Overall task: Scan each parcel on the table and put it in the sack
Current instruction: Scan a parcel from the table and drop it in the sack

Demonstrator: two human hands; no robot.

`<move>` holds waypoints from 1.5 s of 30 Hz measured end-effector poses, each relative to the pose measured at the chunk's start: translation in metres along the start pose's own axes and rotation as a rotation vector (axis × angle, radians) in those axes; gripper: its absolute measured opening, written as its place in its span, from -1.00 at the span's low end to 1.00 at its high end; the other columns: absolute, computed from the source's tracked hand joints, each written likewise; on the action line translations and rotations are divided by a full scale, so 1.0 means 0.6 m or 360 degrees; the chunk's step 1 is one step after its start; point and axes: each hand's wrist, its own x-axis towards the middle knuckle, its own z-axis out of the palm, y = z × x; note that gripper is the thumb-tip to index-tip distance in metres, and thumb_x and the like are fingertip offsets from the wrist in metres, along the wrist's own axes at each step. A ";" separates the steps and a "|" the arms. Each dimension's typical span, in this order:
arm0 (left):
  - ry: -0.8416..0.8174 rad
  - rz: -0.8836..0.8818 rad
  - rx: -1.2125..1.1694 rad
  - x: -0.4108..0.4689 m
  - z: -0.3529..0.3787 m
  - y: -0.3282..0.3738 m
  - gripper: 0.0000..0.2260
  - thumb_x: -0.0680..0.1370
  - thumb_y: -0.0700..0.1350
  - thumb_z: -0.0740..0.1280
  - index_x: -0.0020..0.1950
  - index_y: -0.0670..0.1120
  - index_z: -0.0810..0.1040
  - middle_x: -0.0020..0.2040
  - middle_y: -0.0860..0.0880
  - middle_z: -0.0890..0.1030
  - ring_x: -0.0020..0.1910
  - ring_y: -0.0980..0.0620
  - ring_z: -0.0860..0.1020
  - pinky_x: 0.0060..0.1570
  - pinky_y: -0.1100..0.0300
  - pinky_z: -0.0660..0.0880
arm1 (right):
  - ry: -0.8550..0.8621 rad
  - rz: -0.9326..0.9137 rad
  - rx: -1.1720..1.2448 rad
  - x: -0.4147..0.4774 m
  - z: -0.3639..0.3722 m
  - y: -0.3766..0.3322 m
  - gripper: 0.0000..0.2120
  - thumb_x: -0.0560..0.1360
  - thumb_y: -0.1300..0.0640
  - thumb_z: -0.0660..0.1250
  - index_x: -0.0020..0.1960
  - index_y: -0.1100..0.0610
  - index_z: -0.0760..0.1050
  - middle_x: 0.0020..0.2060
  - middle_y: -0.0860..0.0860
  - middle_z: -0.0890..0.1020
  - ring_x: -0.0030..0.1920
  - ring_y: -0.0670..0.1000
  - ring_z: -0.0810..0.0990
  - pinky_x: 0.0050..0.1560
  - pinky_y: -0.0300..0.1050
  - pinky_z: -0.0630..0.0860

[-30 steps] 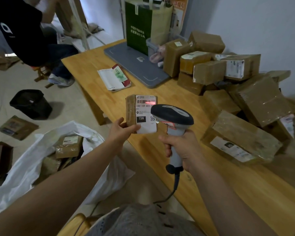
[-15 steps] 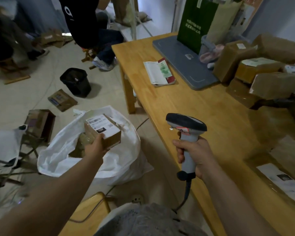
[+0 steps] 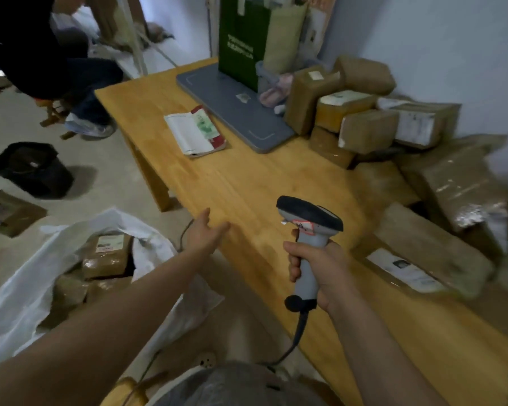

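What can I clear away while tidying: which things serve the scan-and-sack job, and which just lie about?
Job: scanner in right hand, open left hand, parcels on table, sack.
Lying about: booklet, grey board, green bag, black bin, floor packet.

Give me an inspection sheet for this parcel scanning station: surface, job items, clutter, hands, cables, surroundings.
Surface: wooden table, light wood top.
Job's things: brown parcels piled along the table's right side; white sack open on the floor at left, with a labelled parcel on top inside; scanner held above the table.
Clutter: booklet, grey board and green bag at the table's far end.
Hands: left hand open and empty over the table's near edge; right hand grips the scanner handle.
Cables: scanner cable hangs from the handle's base.
Surroundings: black bin and flat parcel on the floor; seated person beyond.
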 end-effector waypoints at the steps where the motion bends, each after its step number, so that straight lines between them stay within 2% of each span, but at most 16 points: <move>1: -0.0141 0.0148 0.0115 -0.004 0.039 0.034 -0.34 0.52 -0.04 0.40 0.55 -0.09 0.20 0.47 -0.10 0.34 0.42 -0.09 0.34 0.28 0.06 0.38 | 0.0067 -0.0010 0.0032 -0.004 -0.023 -0.001 -0.83 0.42 0.36 0.39 -0.30 0.21 0.47 -0.51 0.11 0.44 -0.54 0.04 0.37 -0.44 -0.14 0.36; 5: -0.0648 0.0737 0.0497 -0.037 0.193 0.152 -0.22 0.44 -0.13 0.49 0.56 -0.06 0.15 0.52 -0.09 0.26 0.46 -0.04 0.27 0.41 0.09 0.28 | 0.0360 -0.0063 0.0152 -0.029 -0.117 0.001 -0.75 0.42 0.37 0.38 -0.38 0.23 0.42 -0.53 0.11 0.44 -0.56 0.03 0.38 -0.48 -0.16 0.36; 7: -0.0904 0.1010 0.0759 -0.060 0.260 0.204 -0.08 0.39 -0.12 0.54 0.58 -0.10 0.04 0.57 -0.10 0.11 0.53 -0.04 0.11 0.46 0.15 0.14 | 0.0471 -0.0065 0.0242 -0.043 -0.161 0.007 -0.75 0.42 0.37 0.39 -0.38 0.23 0.42 -0.53 0.11 0.45 -0.56 0.03 0.38 -0.48 -0.16 0.36; 9: -0.1077 0.1252 0.1093 -0.078 0.318 0.247 0.06 0.34 -0.09 0.58 0.59 -0.11 -0.10 0.59 -0.10 -0.04 0.56 -0.06 -0.06 0.50 0.12 0.03 | 0.0560 -0.0090 0.0296 -0.059 -0.201 0.013 -0.76 0.41 0.37 0.39 -0.38 0.23 0.43 -0.51 0.13 0.45 -0.53 0.06 0.39 -0.45 -0.12 0.37; 12: -0.1146 0.1394 0.1526 -0.092 0.378 0.287 0.11 0.35 -0.12 0.57 0.58 -0.06 -0.24 0.59 -0.04 -0.18 0.56 -0.05 -0.21 0.52 0.04 -0.04 | 0.0664 -0.0138 0.0289 -0.081 -0.250 0.024 -0.74 0.42 0.35 0.39 -0.40 0.22 0.42 -0.51 0.13 0.45 -0.49 0.08 0.41 -0.38 -0.07 0.40; 13: -0.1137 0.1440 0.1633 -0.095 0.389 0.295 0.09 0.37 -0.13 0.56 0.58 -0.05 -0.23 0.60 -0.03 -0.16 0.56 -0.05 -0.20 0.51 0.04 -0.03 | 0.0697 -0.0141 0.0288 -0.087 -0.263 0.027 -0.74 0.42 0.34 0.39 -0.40 0.21 0.42 -0.51 0.11 0.45 -0.48 0.07 0.42 -0.37 -0.07 0.41; 15: -0.1100 0.1526 0.1798 -0.097 0.399 0.305 0.02 0.39 -0.08 0.54 0.59 -0.07 -0.13 0.59 -0.05 -0.04 0.56 -0.10 -0.04 0.48 0.05 0.08 | 0.0749 -0.0135 0.0321 -0.095 -0.283 0.033 -0.79 0.42 0.33 0.39 -0.35 0.21 0.45 -0.52 0.08 0.46 -0.47 0.07 0.43 -0.37 -0.07 0.41; 18: -0.1111 0.1389 0.1772 -0.092 0.381 0.321 -0.10 0.37 0.02 0.55 0.55 -0.10 0.11 0.46 -0.12 0.25 0.42 -0.13 0.27 0.29 0.09 0.35 | 0.0750 -0.0136 0.0405 -0.099 -0.300 0.038 -0.93 0.43 0.36 0.37 -0.17 0.22 0.53 -0.50 0.07 0.46 -0.47 0.06 0.43 -0.40 -0.10 0.41; 20: -0.1106 0.1164 0.1552 -0.076 0.351 0.333 -0.26 0.39 -0.01 0.52 0.49 -0.11 0.27 0.37 -0.13 0.39 0.32 -0.10 0.39 0.14 0.15 0.38 | 0.0689 -0.0124 0.0420 -0.096 -0.303 0.038 -0.90 0.42 0.37 0.37 -0.12 0.21 0.54 -0.49 0.08 0.46 -0.48 0.05 0.43 -0.41 -0.10 0.41; 21: -0.1082 0.1031 0.1416 -0.065 0.329 0.337 -0.30 0.41 -0.03 0.51 0.47 -0.13 0.31 0.37 -0.12 0.41 0.32 -0.10 0.40 0.15 0.15 0.37 | 0.0648 -0.0115 0.0422 -0.093 -0.300 0.037 -0.89 0.42 0.37 0.37 -0.12 0.20 0.54 -0.49 0.09 0.46 -0.48 0.05 0.43 -0.41 -0.10 0.41; 25: -0.0942 0.0693 0.1229 -0.023 0.228 0.323 -0.26 0.40 -0.02 0.52 0.51 -0.14 0.30 0.44 -0.09 0.37 0.39 -0.09 0.35 0.34 0.06 0.33 | 0.0486 -0.0096 0.0349 -0.077 -0.271 0.026 -0.89 0.38 0.37 0.41 -0.18 0.23 0.51 -0.50 0.10 0.45 -0.51 0.04 0.41 -0.45 -0.13 0.39; 28: -0.0823 0.0558 0.1150 -0.008 0.165 0.295 -0.26 0.39 0.00 0.53 0.49 -0.13 0.32 0.41 -0.08 0.39 0.37 -0.08 0.37 0.33 0.04 0.34 | 0.0369 -0.0048 0.0347 -0.065 -0.244 0.018 -0.87 0.37 0.36 0.43 -0.19 0.21 0.51 -0.50 0.08 0.47 -0.52 0.01 0.42 -0.46 -0.18 0.39; 33: -0.0619 0.0368 0.0767 -0.013 0.083 0.225 -0.31 0.43 -0.02 0.49 0.48 -0.17 0.31 0.32 -0.11 0.46 0.24 -0.05 0.44 0.29 0.06 0.39 | 0.0196 0.0189 0.0690 -0.047 -0.212 0.007 -0.85 0.38 0.35 0.39 -0.27 0.18 0.46 -0.54 0.04 0.46 -0.58 -0.04 0.38 -0.51 -0.26 0.39; 37: -0.0452 0.0316 0.0589 -0.032 0.066 0.161 -0.31 0.44 -0.04 0.49 0.48 -0.20 0.30 0.27 -0.11 0.48 0.14 -0.01 0.44 0.08 0.15 0.39 | 0.0102 0.0358 0.0781 -0.034 -0.185 0.013 -0.78 0.40 0.30 0.39 -0.34 0.15 0.40 -0.54 0.02 0.44 -0.59 -0.06 0.38 -0.49 -0.24 0.39; 41: -0.0320 0.0330 0.0479 -0.038 0.064 0.132 -0.21 0.41 -0.01 0.51 0.52 -0.20 0.24 0.36 -0.13 0.44 0.18 -0.01 0.45 0.09 0.16 0.42 | 0.0037 0.0442 0.0853 -0.026 -0.159 0.016 -0.77 0.42 0.27 0.39 -0.34 0.15 0.39 -0.56 0.00 0.45 -0.59 -0.07 0.39 -0.50 -0.23 0.41; 45: -0.0302 0.0377 0.0458 -0.040 0.069 0.127 -0.21 0.42 -0.01 0.50 0.53 -0.21 0.22 0.36 -0.14 0.44 0.21 -0.03 0.46 0.05 0.19 0.42 | 0.0069 0.0437 0.0926 -0.023 -0.144 0.019 -0.79 0.41 0.27 0.40 -0.30 0.14 0.40 -0.55 0.00 0.45 -0.59 -0.07 0.38 -0.50 -0.24 0.40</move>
